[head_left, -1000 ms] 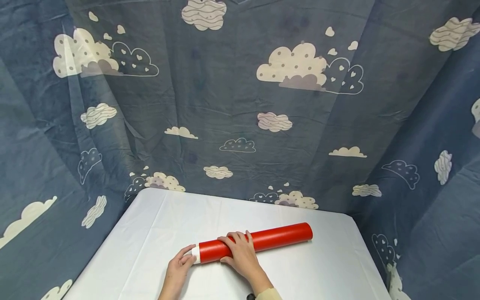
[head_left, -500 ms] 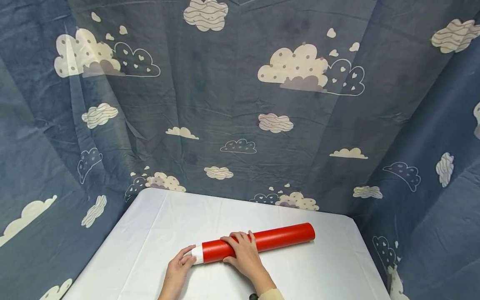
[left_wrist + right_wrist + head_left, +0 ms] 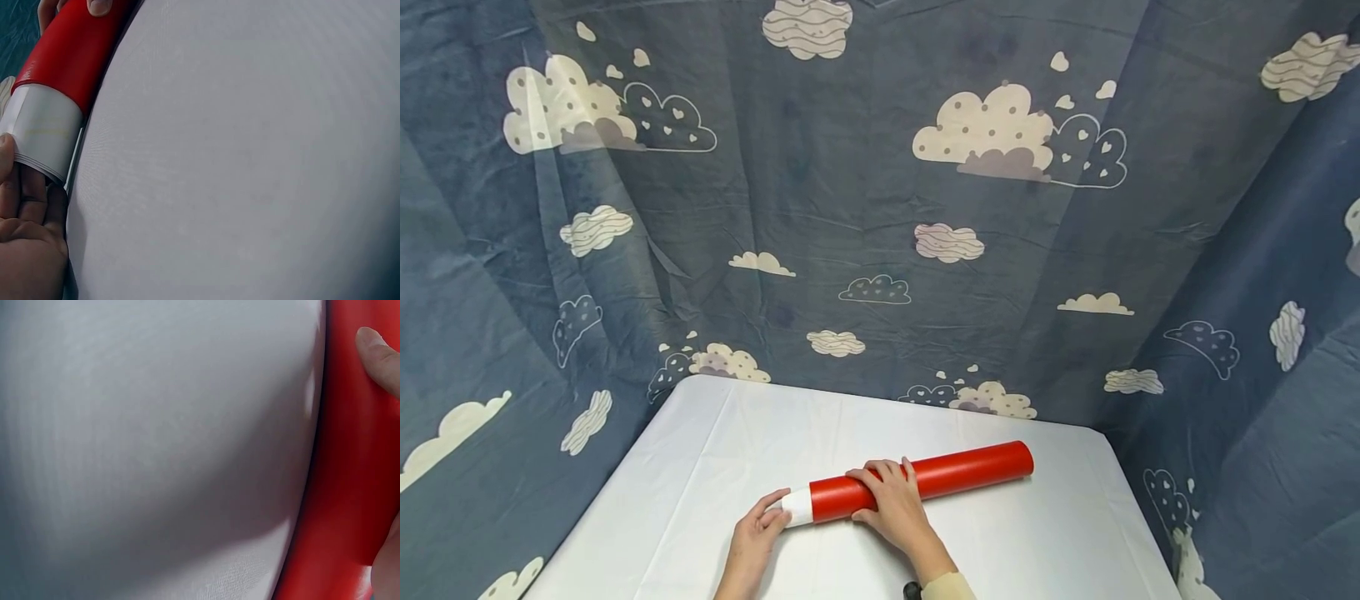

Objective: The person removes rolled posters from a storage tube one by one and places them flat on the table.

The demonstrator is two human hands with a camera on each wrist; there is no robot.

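Observation:
A long red tube (image 3: 970, 471) lies slantwise on the white-covered table, its far end up to the right. From its left end sticks out a white roll (image 3: 797, 506), with thin layered edges at its rim in the left wrist view. My left hand (image 3: 752, 535) pinches that rim; the thumb is on the outside and the fingers reach into the hollow end (image 3: 37, 164). Over the red tube, left of its middle, my right hand (image 3: 891, 507) grips with fingers across the top and thumb on the near side. The rest of the white roll is hidden inside the tube.
The table (image 3: 737, 442) has a white cover with a crease on its left side. Dark blue cloth (image 3: 865, 200) printed with clouds hangs behind it and along both sides. A dark round object (image 3: 912, 591) shows beside the right sleeve (image 3: 949, 587).
The right hand has shifted slightly right with the red tube, so a longer stretch of the white roll shows. The left hand stays nearly in place at the rim.

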